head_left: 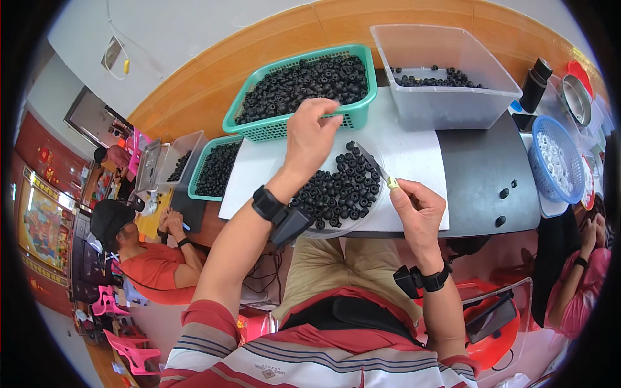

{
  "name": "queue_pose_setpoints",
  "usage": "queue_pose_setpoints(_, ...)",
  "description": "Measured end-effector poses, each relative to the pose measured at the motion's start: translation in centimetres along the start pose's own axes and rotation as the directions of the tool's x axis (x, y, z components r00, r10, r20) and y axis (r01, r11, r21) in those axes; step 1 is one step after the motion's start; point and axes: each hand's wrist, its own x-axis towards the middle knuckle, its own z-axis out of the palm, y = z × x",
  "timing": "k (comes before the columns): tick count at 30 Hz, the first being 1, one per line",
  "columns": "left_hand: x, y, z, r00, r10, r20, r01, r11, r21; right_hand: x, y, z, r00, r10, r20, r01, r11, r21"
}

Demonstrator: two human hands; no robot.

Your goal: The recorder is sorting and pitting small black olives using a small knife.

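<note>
My right hand [419, 210] is closed round the pale yellow-green handle of a small knife [378, 168]. Its blade points up and left over a shallow clear tray [377, 216] of small black ring-shaped parts [339, 194]. My left hand [312, 136] is raised between that tray and the near rim of a large green basket [265, 127]. Its fingers are bent, with a gap between thumb and forefinger; nothing shows between them. Similar black parts [304, 81] fill the basket.
A clear plastic bin [446, 107] with some black parts stands back right. A smaller green basket [194, 184] is at left, a blue basket [540, 165] of whitish pieces at far right. Loose black parts [504, 193] lie on the dark tabletop [472, 168]. Other people [155, 258] sit on both sides.
</note>
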Motion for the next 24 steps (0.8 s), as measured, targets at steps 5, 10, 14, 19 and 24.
queue_pose_setpoints(5, -1.9, -0.6, 1.1, 0.979, 0.201, 0.023, -0.202, 0.972, 0.118, 0.0, 0.0, -0.3, 1.000, 0.000, 0.012, 0.001, 1.000, -0.011)
queue_pose_setpoints(10, -2.4, -1.9, 1.9, 0.977, -0.003, 0.215, -0.031, 0.988, 0.150, 0.0, 0.0, -0.2, 1.000, -0.007, 0.008, 0.007, 1.000, 0.005)
queue_pose_setpoints(14, -2.3, -2.2, 2.4, 0.950, -0.054, 0.308, -0.035, 0.961, 0.275, -0.1, 0.1, -0.2, 1.000, -0.008, 0.007, 0.008, 1.000, 0.002)
queue_pose_setpoints(19, -2.0, -2.0, 2.5, 0.923, -0.155, 0.351, 0.076, 0.971, 0.227, -0.1, 0.1, -0.2, 1.000, -0.015, -0.008, 0.015, 1.000, -0.001)
queue_pose_setpoints(24, -1.9, -2.1, 2.4, 0.892, -0.177, 0.415, 0.075, 0.965, 0.250, -0.1, 0.1, -0.2, 1.000, -0.016, -0.004, 0.016, 1.000, 0.009)
